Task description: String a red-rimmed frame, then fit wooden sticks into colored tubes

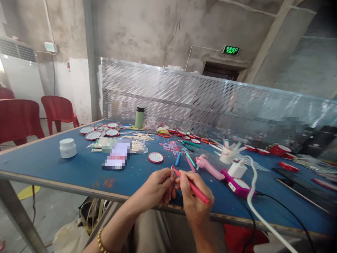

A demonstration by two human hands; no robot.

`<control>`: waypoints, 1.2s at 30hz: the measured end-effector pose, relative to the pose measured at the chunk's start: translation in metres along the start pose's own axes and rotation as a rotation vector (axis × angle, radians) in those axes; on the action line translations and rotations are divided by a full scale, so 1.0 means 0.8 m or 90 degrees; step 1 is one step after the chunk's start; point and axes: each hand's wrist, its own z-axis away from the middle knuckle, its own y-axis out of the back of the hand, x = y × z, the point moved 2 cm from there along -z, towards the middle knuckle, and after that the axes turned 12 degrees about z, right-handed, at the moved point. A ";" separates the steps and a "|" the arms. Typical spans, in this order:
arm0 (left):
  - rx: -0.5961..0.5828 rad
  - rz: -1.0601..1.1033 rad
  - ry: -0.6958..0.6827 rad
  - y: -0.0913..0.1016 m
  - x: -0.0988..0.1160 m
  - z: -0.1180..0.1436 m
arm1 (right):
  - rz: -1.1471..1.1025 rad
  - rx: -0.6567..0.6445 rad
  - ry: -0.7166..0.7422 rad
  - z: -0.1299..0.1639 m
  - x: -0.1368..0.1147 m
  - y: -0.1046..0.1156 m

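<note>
Right hand (pixel 193 196) closed on a red pen (pixel 191 186) — tip at the left hand (pixel 158 188). Left grip pinches a small wooden stick (pixel 172 173), just nearer than the round red-rimmed disc (pixel 155 157) on the blue surface (pixel 52 158).

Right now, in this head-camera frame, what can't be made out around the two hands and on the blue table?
- Small piece in the left hand: curled fingers cover it; kind unclear.
- Red pen in the right hand: tip hidden where the hands meet.
- Flat item mid-table: blurred out.
- Behind the perforated metal screen: only vague shapes.
- White cable: cut off at the bottom edge.
- Dark flat objects, far right: too dim to identify.
</note>
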 end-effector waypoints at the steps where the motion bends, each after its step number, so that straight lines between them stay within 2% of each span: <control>1: 0.000 0.000 0.000 0.000 -0.001 0.000 | -0.002 0.003 -0.002 0.000 0.000 0.000; 24: 0.002 0.003 -0.003 0.000 0.000 0.000 | 0.010 0.001 0.023 -0.001 -0.002 0.000; 36: -0.005 0.005 -0.008 0.001 -0.001 -0.001 | 0.004 0.013 -0.009 0.002 0.004 -0.002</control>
